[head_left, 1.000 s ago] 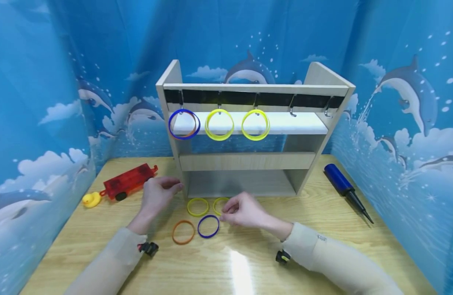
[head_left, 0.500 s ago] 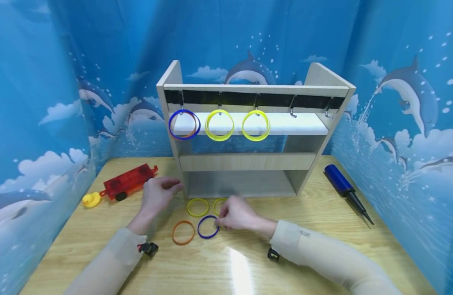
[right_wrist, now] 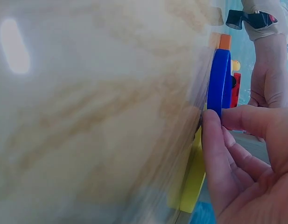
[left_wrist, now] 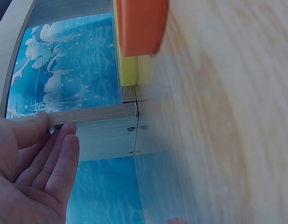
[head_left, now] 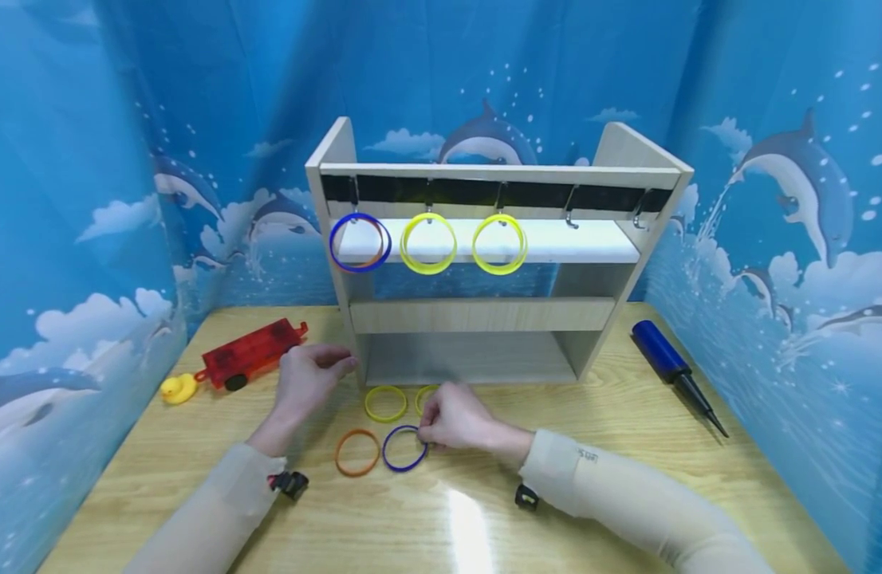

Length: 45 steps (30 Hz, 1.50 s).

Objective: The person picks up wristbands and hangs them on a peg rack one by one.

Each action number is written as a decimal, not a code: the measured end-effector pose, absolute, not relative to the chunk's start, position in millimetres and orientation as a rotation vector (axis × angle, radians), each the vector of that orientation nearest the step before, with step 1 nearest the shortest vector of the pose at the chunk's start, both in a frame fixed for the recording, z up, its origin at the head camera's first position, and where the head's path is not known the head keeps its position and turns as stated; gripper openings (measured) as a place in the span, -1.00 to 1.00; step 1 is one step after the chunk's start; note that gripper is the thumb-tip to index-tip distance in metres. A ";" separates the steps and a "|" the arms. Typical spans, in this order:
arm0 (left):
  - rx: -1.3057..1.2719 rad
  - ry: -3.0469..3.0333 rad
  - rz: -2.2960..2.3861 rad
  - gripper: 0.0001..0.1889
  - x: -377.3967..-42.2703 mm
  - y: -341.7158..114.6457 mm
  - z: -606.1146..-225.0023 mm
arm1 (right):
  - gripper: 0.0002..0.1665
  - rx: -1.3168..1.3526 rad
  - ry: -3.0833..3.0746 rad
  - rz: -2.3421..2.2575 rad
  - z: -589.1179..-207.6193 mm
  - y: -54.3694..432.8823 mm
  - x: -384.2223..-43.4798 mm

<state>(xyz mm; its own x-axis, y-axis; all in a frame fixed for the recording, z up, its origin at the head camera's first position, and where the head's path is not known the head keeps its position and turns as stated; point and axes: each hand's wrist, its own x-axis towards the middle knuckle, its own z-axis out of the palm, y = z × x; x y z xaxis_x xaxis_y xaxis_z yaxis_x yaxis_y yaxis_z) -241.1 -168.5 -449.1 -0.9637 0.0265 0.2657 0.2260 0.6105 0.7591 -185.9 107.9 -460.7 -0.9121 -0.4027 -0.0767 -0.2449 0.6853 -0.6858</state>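
My right hand (head_left: pixel 458 416) pinches a blue ring (right_wrist: pixel 219 79) between thumb and index finger, at the ring's right side. The ring is close over the table, partly tilted. Beside it lie an orange ring (head_left: pixel 336 454) to the left and a yellow ring (head_left: pixel 366 405) behind. A second yellow ring (head_left: pixel 418 399) is partly hidden by my right hand. With my left hand (head_left: pixel 310 381), I hold the front edge of the wooden rack's left side panel (left_wrist: pixel 94 115), thumb on one face and fingers on the other.
Metal hooks line the wooden rack (head_left: pixel 484 315); blue and orange rings (head_left: pixel 331 245) hang on the leftmost, yellow rings (head_left: pixel 451 257) on the two beside it. A red toy wagon (head_left: pixel 250 351) and yellow duck (head_left: pixel 177 389) stand left; a blue hand pump (head_left: pixel 659 351) lies right.
My right hand has moved left and slightly forward from beside the yellow ring to the blue one and taken hold of it. The blue ring has shifted slightly. My left hand stays put.
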 end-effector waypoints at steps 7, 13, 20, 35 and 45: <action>-0.206 -2.607 -1.281 -0.85 -241.5 -167.8 -448.4 | -0.85 -0.519 2.644 -1.138 -458.9 109.1 -184.1; -0.205 -2.606 -1.280 -0.84 -241.3 -168.1 -448.7 | -0.90 -0.490 2.584 -1.264 -457.9 111.0 -180.9; -0.194 -2.603 -1.279 -0.84 -241.1 -168.0 -448.8 | -0.95 -0.475 2.488 -1.366 -454.6 116.1 -177.0; -0.200 -2.605 -1.271 -0.85 -239.9 -168.1 -448.2 | -0.92 -0.461 2.469 -1.425 -435.7 138.7 -171.1; -0.204 -2.609 -1.302 -0.84 -239.9 -168.6 -448.7 | -0.82 -0.453 2.483 -1.507 -416.6 168.4 -168.7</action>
<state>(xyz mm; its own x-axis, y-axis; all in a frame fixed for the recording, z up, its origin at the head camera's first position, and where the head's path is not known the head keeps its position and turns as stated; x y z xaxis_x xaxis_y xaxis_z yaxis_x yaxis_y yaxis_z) -239.9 -168.6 -448.7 -0.9665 0.0264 0.2554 0.2199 0.5984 0.7704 -168.7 168.4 -416.6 -0.9326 -0.3606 -0.0137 -0.1543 0.4328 -0.8882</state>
